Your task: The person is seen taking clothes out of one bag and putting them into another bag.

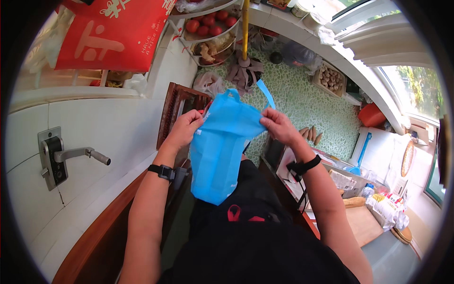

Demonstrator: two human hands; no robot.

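A light blue fabric tote bag (218, 151) hangs in front of my body, stretched between both hands. My left hand (187, 127) pinches its left side edge. At the upper right corner my right hand (280, 127) grips the bag, fingers closed. One strap loop stands up at the bag's top, and another strap end sticks out above my right hand. A bit of something red shows just behind my left fingers; I cannot make out what it is. Whether anything is inside the bag cannot be seen.
A door handle with lock (53, 156) is at left, below a red bag (113, 40). Ahead stand a rack of tomatoes (210, 26) and a mop (244, 71). A crate (329, 79) of round produce sits far right. A cluttered counter (364, 225) lies right.
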